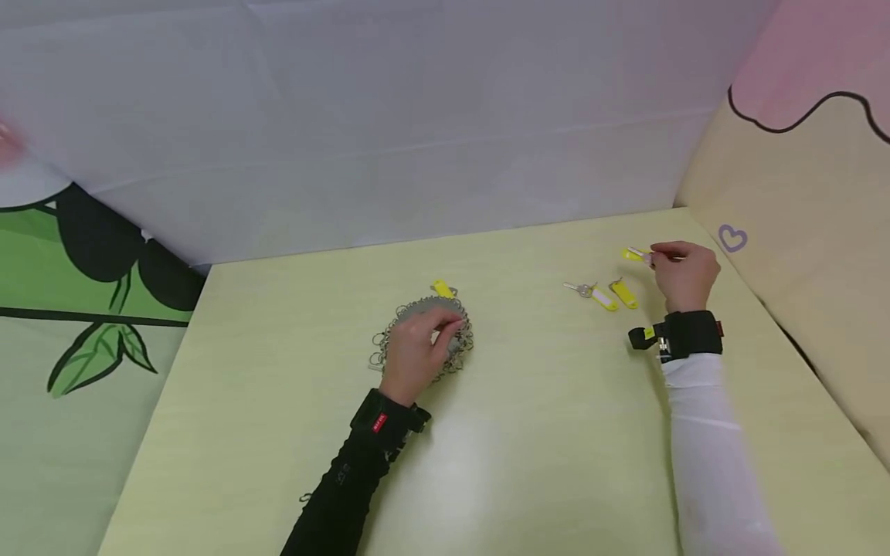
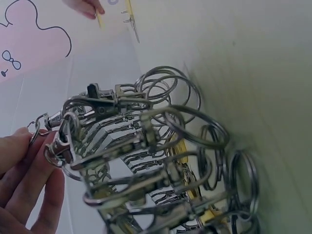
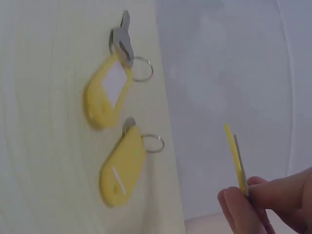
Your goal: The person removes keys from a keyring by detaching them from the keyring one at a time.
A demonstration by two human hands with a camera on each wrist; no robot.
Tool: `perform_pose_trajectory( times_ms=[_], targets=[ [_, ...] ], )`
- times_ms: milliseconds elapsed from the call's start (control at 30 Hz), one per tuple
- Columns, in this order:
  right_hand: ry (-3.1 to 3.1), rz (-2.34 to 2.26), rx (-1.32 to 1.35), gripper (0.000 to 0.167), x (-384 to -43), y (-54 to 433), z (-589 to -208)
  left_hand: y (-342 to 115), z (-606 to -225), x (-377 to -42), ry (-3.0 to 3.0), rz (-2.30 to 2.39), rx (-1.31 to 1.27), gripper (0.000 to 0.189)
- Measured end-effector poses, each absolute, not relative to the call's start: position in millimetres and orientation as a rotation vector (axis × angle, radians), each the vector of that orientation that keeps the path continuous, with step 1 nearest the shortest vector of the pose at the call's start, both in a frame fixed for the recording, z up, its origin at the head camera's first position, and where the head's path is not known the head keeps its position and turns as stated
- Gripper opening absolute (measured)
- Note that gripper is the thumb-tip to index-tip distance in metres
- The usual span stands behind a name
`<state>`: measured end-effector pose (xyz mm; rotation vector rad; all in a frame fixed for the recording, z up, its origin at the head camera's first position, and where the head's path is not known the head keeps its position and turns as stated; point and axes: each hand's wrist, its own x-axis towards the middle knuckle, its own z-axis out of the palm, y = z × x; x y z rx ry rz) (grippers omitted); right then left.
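Note:
My left hand [image 1: 417, 351] is over a round grey rack [image 1: 422, 307] fringed with metal swivel clasps and key rings. In the left wrist view, its thumb and fingers pinch a small metal ring [image 2: 35, 132] linked to a clasp [image 2: 56, 119]. Toward the table's far right, my right hand [image 1: 684, 276] pinches a yellow key tag [image 3: 235, 153] with a key [image 3: 239, 152] lying along it. Two more yellow key tags lie to its left, one label-side up with its key [image 3: 121, 44] showing, the other [image 3: 123, 168] with its key mostly hidden.
Another yellow key tag [image 1: 442, 288] lies at the rack's far edge. The pale table [image 1: 514, 432] meets a white backdrop [image 1: 389, 193] behind and a cream panel [image 1: 820, 309] on the right. A stray metal ring [image 1: 305, 498] shows beside the left sleeve.

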<state>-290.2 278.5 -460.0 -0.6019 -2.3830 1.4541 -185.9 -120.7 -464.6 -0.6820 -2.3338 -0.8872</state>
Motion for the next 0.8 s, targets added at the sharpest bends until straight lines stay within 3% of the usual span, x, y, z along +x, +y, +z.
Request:
perform_pose_trajectory(
  times_ms=[367,600,800],
  targets=[
    [-2.529,1.372,-0.748,0.022,-286.8,316.0,-474.3,-121.0,-466.5,-187.7,-2.335,-0.881,-0.682,0.006],
    [-2.693,1.3,-0.687,0.041,-283.0,316.3,-475.1,-123.1,-466.7,-187.5,-2.342,-0.868,-0.69,0.004],
    [-2.623,1.487,-0.486,0.053,-279.5,300.9,-444.4,-124.0,-466.2,-187.1,-2.339,-0.883,-0.695,0.005]
  ],
)
